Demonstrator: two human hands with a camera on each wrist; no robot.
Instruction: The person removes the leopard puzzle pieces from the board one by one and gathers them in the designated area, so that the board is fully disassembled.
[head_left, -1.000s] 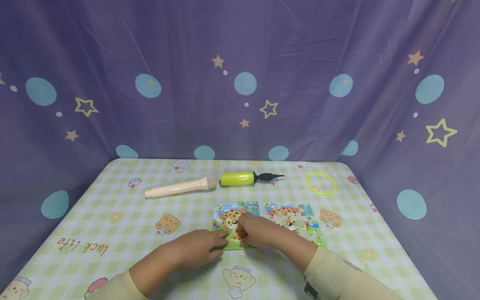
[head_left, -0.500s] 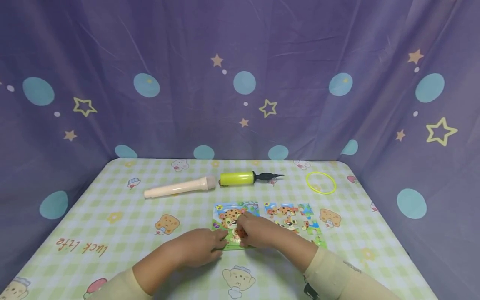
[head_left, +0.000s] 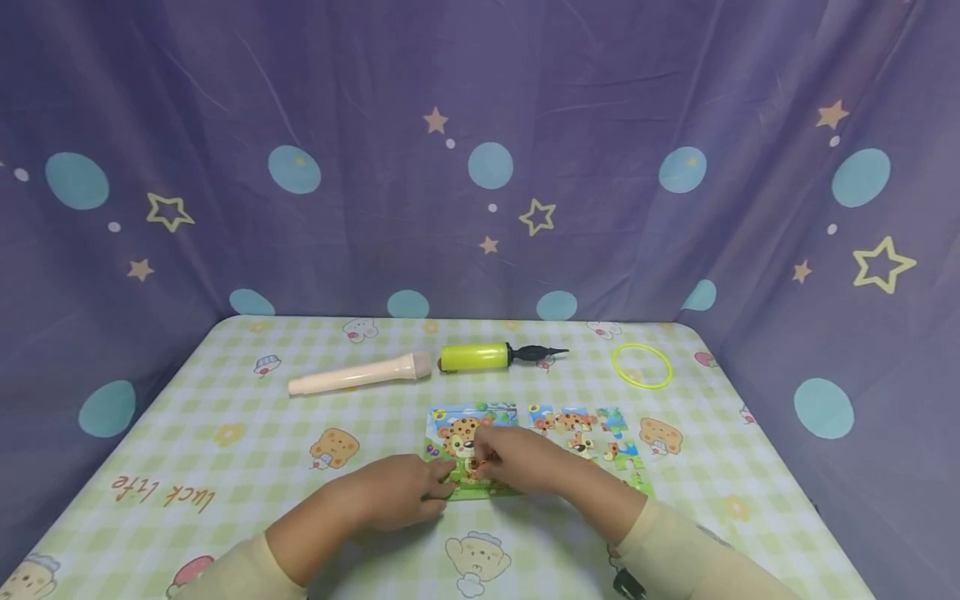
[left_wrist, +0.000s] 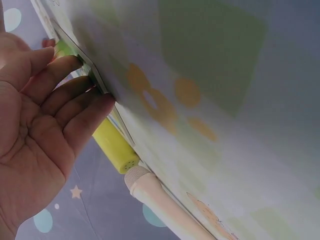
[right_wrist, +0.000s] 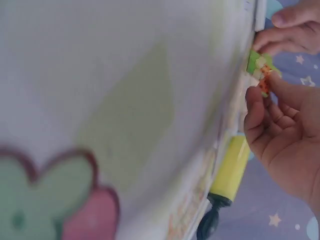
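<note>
In the head view a leopard jigsaw puzzle (head_left: 459, 431) lies flat near the middle of the table. My left hand (head_left: 392, 493) rests its fingertips at the board's left lower edge, and the left wrist view has these fingers (left_wrist: 75, 115) extended along the rim. From the right, my right hand (head_left: 528, 460) reaches over the board. The right wrist view has its thumb and index finger pinching a puzzle piece (right_wrist: 262, 75), green with orange spotted parts, close over the board. Loose puzzle pieces (head_left: 577, 419) are spread right of the board, partly hidden by my right forearm.
Behind the puzzle lie a pale pink toy microphone (head_left: 360, 377) and a yellow hand pump (head_left: 474, 357) with a black nozzle. A thin yellow ring (head_left: 617, 371) lies at the back right. A purple curtain (head_left: 360, 250) surrounds the table's far sides.
My right wrist and forearm have shifted slightly to the right, while its fingertips stay over the board. The left hand keeps its place at the board's edge.
</note>
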